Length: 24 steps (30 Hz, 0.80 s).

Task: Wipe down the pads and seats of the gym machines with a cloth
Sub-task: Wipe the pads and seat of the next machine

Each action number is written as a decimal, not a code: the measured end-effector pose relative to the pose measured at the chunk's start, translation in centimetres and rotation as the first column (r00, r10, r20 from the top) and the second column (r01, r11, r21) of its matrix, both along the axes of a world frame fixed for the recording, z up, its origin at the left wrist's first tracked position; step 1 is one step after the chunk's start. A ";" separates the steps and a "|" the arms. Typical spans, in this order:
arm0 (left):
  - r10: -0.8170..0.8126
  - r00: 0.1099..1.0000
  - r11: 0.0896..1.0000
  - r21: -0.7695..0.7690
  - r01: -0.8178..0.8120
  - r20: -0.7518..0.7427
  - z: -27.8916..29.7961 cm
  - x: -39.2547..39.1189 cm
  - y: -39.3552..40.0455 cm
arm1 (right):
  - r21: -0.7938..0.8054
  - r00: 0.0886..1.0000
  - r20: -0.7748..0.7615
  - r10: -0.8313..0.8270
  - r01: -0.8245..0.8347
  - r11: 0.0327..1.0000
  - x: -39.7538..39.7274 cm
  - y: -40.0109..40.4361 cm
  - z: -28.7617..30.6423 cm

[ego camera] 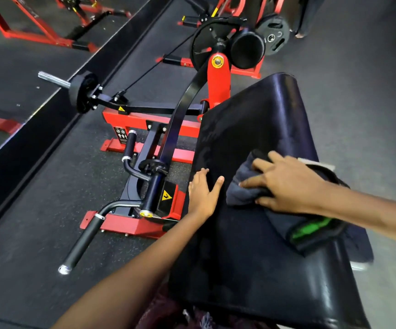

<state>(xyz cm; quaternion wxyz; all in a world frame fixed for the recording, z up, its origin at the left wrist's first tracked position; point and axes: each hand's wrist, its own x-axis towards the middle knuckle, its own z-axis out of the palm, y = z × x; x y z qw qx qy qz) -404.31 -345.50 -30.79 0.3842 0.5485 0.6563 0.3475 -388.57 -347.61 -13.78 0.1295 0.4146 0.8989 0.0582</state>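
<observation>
- Where the view begins, at the bottom edge: a strip of dark red patterned clothing, partly hidden, just beside the near end of the pad.
- Filling the lower right and running away up the middle: long black padded bench pad, glossy, near end folding downward.
- Lying flat near the pad's left edge: left hand, fingers straight and lightly spread, thumb angled out toward the cloth — nothing held in that grip, just resting on the vinyl.
- To its right, close but apart: dark grey cloth, bunched on the pad's middle stretch.
- Pressing down on the cloth from the right: right hand, fingers spread over the top of it; whether the grip curls round the fabric cannot be told.
- Beneath that forearm, on the pad's right side: a black strap-like item with a green patch — blurred, not identifiable.
- Left of the pad, on the speckled black floor: red machine frame with black handles capped in silver, yellow warning stickers on it.
- Farther up: curved black lever arm rising to a red pivot post, with a black roller pad beside it.
- Out to the left: chrome-tipped loading peg.
- Farthest back: a black weight plate and more red frames.
</observation>
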 end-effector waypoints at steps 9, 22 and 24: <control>0.033 0.999 0.998 0.057 -0.032 -0.020 4.4 2.9 6.0 | 0.055 0.896 -0.217 -0.386 0.406 0.912 3.3 4.4 0.1; -0.083 0.996 0.995 0.060 0.081 0.027 3.4 4.8 5.5 | -0.037 0.610 -0.634 -0.476 0.591 0.806 7.7 15.1 -2.2; -0.078 0.996 0.996 0.054 0.076 0.042 3.6 4.8 5.3 | -0.057 0.599 -0.648 -0.470 0.577 0.815 7.7 13.9 -2.2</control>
